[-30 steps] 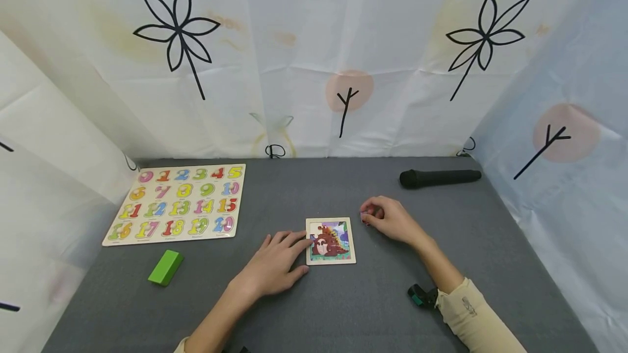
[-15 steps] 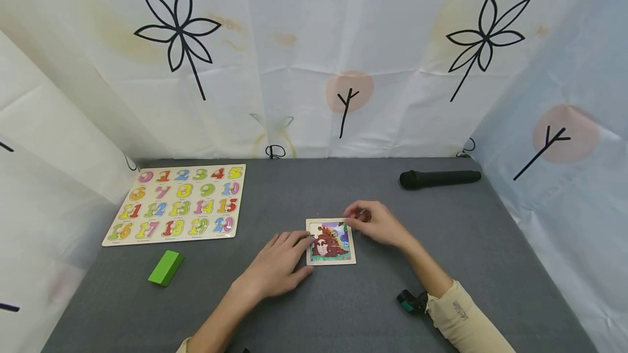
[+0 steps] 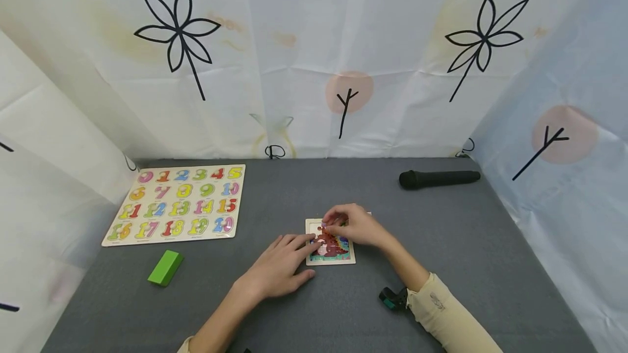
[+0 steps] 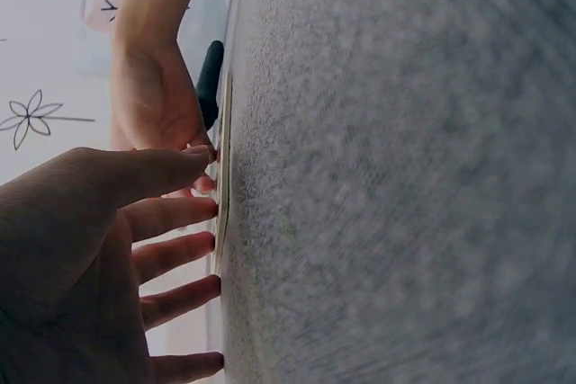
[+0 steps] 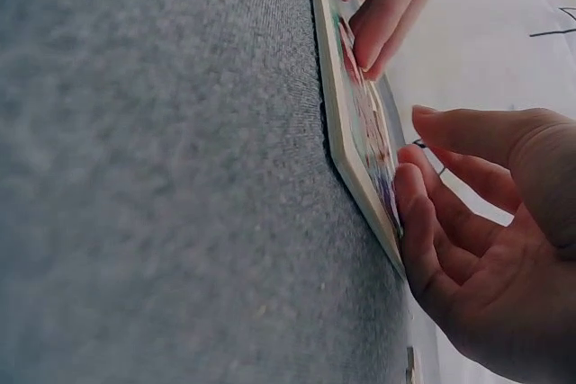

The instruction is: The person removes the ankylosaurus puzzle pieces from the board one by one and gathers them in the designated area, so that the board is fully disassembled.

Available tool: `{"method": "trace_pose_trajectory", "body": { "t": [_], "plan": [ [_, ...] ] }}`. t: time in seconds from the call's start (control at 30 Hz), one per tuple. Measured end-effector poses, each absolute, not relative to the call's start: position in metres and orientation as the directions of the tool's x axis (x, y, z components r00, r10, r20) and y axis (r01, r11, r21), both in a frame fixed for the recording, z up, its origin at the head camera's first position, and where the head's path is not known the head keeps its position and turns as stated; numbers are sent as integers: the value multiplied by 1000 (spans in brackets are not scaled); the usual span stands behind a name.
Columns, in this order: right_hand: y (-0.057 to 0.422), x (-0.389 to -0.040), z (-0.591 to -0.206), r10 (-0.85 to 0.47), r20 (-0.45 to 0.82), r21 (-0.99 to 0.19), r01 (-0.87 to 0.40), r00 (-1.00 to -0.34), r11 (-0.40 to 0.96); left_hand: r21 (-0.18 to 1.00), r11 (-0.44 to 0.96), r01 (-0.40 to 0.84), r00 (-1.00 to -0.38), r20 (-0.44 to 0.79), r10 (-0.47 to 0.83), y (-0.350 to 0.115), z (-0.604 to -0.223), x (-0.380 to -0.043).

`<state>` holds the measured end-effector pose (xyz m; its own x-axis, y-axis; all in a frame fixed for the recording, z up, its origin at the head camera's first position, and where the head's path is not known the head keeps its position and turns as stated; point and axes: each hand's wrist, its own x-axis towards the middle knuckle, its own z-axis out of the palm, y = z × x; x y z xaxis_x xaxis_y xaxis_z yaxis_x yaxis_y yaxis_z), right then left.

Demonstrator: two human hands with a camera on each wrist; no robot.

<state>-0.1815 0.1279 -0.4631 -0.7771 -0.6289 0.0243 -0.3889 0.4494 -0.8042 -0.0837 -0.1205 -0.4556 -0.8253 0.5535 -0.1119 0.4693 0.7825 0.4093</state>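
Note:
A small square jigsaw puzzle (image 3: 331,262) in a pale wooden frame lies flat on the table, with a red-brown dinosaur picture. Its upper left part shows bare wood. My left hand (image 3: 277,268) rests at its left side, fingers spread, with fingertips on the frame and picture. Over the top of the puzzle, my right hand (image 3: 355,225) holds thumb and forefinger together on a small puzzle piece (image 3: 324,225), of which only a purplish bit shows. In the right wrist view, the other fingers of my right hand (image 5: 486,222) curl close to the puzzle frame (image 5: 346,146).
At the left lies a number puzzle board (image 3: 171,237) with coloured numerals. A green block (image 3: 165,268) sits in front of it. A black microphone (image 3: 439,179) lies at the back right. White printed curtains (image 3: 304,59) close off the back and sides of the grey table (image 3: 343,315).
My right hand has moved left from beside the puzzle to above its upper left part, carrying the small puzzle piece. My left hand has slid slightly further onto the puzzle.

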Motion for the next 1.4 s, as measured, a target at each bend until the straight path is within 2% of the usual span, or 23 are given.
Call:
{"method": "trace_pose_trajectory", "body": {
  "t": [0.47, 0.73, 1.4],
  "plan": [
    [114, -189, -463, -641, -68, -706, -417, -765, 573, 468, 771, 432, -820, -153, 552, -122, -452, -85],
    [115, -187, -462, -648, -27, -648, -480, -761, 591, 477, 773, 419, -820, -168, 548, -123, -453, -86],
    [122, -183, -464, -651, 52, -778, -440, -757, 450, 496, 760, 421, -816, -160, 556, -124, -455, -85]
  ]
}}
